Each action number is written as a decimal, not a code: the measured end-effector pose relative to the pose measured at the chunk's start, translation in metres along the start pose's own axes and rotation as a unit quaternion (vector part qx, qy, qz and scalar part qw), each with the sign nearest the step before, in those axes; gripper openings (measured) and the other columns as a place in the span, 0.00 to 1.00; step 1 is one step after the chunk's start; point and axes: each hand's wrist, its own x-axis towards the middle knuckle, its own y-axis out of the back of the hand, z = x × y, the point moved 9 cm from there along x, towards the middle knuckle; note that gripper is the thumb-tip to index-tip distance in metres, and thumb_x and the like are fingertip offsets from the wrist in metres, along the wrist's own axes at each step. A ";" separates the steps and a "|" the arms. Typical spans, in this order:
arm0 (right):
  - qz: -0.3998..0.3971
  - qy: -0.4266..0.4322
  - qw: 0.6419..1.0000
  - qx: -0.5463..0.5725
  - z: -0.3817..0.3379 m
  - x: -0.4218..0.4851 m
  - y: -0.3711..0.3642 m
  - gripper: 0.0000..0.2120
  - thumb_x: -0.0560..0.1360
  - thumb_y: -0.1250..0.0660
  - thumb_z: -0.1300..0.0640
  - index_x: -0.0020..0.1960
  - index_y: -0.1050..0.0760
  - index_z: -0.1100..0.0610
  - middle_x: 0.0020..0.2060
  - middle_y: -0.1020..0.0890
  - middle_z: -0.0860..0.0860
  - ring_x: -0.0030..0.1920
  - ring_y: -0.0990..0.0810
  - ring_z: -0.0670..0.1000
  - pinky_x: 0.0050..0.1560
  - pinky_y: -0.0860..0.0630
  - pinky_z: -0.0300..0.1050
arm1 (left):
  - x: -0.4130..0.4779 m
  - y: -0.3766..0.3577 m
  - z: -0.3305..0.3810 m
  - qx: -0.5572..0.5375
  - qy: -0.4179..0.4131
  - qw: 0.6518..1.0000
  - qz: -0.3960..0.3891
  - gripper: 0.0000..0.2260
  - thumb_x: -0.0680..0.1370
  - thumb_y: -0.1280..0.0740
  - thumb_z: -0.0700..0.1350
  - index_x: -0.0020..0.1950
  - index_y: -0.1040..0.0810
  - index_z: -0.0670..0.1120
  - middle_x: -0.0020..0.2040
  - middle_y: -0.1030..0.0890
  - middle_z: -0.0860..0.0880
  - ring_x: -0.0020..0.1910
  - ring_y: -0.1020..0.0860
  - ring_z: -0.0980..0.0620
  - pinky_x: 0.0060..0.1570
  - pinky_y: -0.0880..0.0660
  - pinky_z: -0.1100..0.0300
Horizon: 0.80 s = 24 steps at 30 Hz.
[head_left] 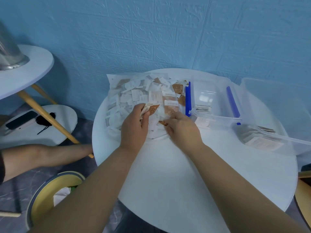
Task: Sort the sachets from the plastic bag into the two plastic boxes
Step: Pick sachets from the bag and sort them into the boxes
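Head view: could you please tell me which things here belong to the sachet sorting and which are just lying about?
Belongs to the job: plastic bag of sachets; brown sachets held in the left hand; right hand at the bag; blue-clipped box; second box.
Just lying about: phone; black cord; metal bucket; yellow bin.
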 end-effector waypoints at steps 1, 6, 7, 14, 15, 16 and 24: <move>-0.010 -0.008 1.000 -0.009 0.002 0.003 -0.003 0.10 0.76 0.36 0.58 0.54 0.19 0.56 0.48 0.22 0.54 0.47 0.23 0.57 0.42 0.26 0.46 | -0.003 0.000 -0.001 -0.007 0.000 1.000 0.002 0.14 0.79 0.40 0.46 0.60 0.26 0.40 0.54 0.19 0.44 0.51 0.22 0.46 0.47 0.25 0.57; -0.024 -0.024 0.999 -0.010 0.006 0.005 -0.007 0.12 0.75 0.36 0.57 0.58 0.22 0.57 0.54 0.24 0.54 0.52 0.25 0.56 0.49 0.29 0.43 | -0.008 -0.002 -0.004 -0.035 0.006 0.999 -0.008 0.15 0.78 0.41 0.47 0.60 0.26 0.40 0.54 0.20 0.45 0.51 0.21 0.48 0.47 0.25 0.60; -0.018 -0.033 0.999 -0.003 0.008 0.005 -0.005 0.13 0.75 0.35 0.57 0.58 0.22 0.57 0.54 0.24 0.54 0.53 0.25 0.55 0.50 0.30 0.43 | -0.008 -0.003 -0.005 -0.033 0.005 0.999 -0.013 0.13 0.79 0.40 0.46 0.60 0.26 0.41 0.54 0.20 0.45 0.51 0.21 0.48 0.47 0.25 0.59; -0.026 -0.074 0.997 0.007 0.013 0.012 -0.009 0.12 0.74 0.32 0.51 0.52 0.20 0.58 0.50 0.23 0.52 0.51 0.24 0.53 0.42 0.32 0.40 | -0.009 -0.006 -0.006 -0.029 0.003 0.999 -0.028 0.13 0.78 0.39 0.45 0.60 0.26 0.41 0.53 0.19 0.46 0.51 0.21 0.47 0.49 0.23 0.51; -0.025 -0.076 0.997 -0.001 0.013 0.013 -0.008 0.12 0.74 0.33 0.50 0.52 0.19 0.57 0.50 0.23 0.52 0.50 0.24 0.52 0.41 0.33 0.40 | -0.009 -0.006 -0.006 -0.028 0.002 0.999 -0.029 0.13 0.78 0.39 0.46 0.60 0.26 0.41 0.53 0.19 0.46 0.51 0.21 0.47 0.49 0.23 0.51; -0.022 -0.080 0.997 -0.008 0.013 0.014 -0.007 0.12 0.74 0.33 0.49 0.51 0.19 0.56 0.50 0.23 0.51 0.49 0.24 0.52 0.39 0.34 0.40 | -0.010 -0.006 -0.006 -0.027 0.003 0.999 -0.029 0.13 0.78 0.39 0.45 0.60 0.26 0.41 0.53 0.19 0.46 0.51 0.21 0.47 0.49 0.23 0.51; 0.001 -0.044 0.997 -0.060 0.004 0.019 -0.002 0.11 0.75 0.36 0.49 0.46 0.18 0.54 0.45 0.22 0.49 0.43 0.23 0.51 0.35 0.32 0.41 | -0.009 -0.006 -0.007 -0.030 0.009 0.999 -0.037 0.11 0.79 0.37 0.42 0.60 0.26 0.41 0.54 0.20 0.45 0.52 0.22 0.48 0.50 0.23 0.54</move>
